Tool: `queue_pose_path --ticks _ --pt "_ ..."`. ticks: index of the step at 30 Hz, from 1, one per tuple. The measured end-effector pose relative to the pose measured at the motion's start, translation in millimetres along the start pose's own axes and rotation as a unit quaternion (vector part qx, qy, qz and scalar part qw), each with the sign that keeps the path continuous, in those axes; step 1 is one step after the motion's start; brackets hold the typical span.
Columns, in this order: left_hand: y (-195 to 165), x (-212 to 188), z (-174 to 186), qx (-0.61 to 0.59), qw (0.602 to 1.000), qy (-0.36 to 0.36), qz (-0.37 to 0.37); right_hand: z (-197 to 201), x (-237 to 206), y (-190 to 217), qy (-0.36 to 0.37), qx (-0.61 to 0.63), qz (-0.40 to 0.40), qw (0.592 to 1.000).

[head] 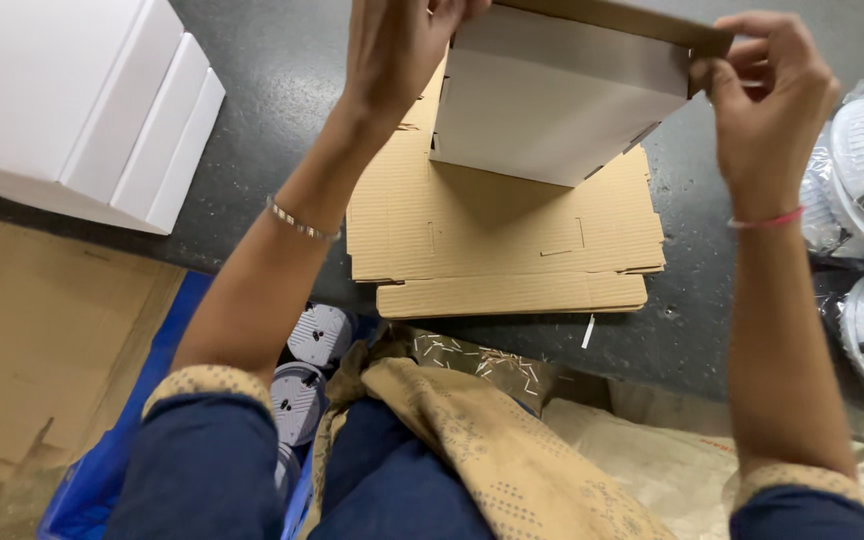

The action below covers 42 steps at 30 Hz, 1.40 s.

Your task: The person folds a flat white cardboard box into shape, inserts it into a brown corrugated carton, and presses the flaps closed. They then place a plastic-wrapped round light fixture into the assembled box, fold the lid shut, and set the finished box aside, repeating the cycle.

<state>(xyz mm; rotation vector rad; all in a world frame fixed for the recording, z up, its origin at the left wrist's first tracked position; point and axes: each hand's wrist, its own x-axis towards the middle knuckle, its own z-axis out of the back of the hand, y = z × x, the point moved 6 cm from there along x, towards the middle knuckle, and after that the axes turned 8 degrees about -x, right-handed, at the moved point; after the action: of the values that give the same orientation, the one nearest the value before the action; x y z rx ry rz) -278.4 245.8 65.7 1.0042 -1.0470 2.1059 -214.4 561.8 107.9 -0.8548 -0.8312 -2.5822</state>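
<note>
Dark table (pixel 282 70); flat cardboard sheets (pixel 502 240) lying on it. White box (pixel 552 110) held above sheets. Left hand (pixel 397 45) grips box top-left edge, right hand (pixel 767 95) pinches flap corner. Risk: flap maybe tears or box slips, because grip is only at edges.

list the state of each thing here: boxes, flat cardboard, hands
held box: half folded, lifted above the cardboard, top flap open
flat cardboard: unfolded, stacked flat on the dark counter
white boxes: assembled, closed, at far left
left hand: gripping the box's left side
right hand: pinching the flap's right corner
</note>
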Motion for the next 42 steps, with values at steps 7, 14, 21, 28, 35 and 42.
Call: queue_pose_path --ticks 7,14,21,28,35,42 --pt "-30 -20 18 0.031 0.999 -0.022 -0.023 -6 -30 10 -0.086 -0.336 0.189 0.919" --pt "-18 -36 9 0.01 1.0 -0.014 0.025 -52 -72 -46 -0.096 0.083 -0.147 0.981" --pt "-14 -49 -7 0.1 0.992 0.043 0.061 -51 -108 -45 0.35 0.049 -0.148 0.924" --pt "-14 -65 -24 0.127 0.989 -0.009 0.074 -3 -133 -33 0.448 -0.035 -0.185 0.874" --pt "-22 -54 -33 0.15 0.986 -0.03 0.063 -10 -19 16 0.03 -0.142 0.236 0.961" --pt "-117 -117 -49 -0.292 0.838 0.357 0.291 -64 20 -10 0.134 -0.191 0.215 0.948"
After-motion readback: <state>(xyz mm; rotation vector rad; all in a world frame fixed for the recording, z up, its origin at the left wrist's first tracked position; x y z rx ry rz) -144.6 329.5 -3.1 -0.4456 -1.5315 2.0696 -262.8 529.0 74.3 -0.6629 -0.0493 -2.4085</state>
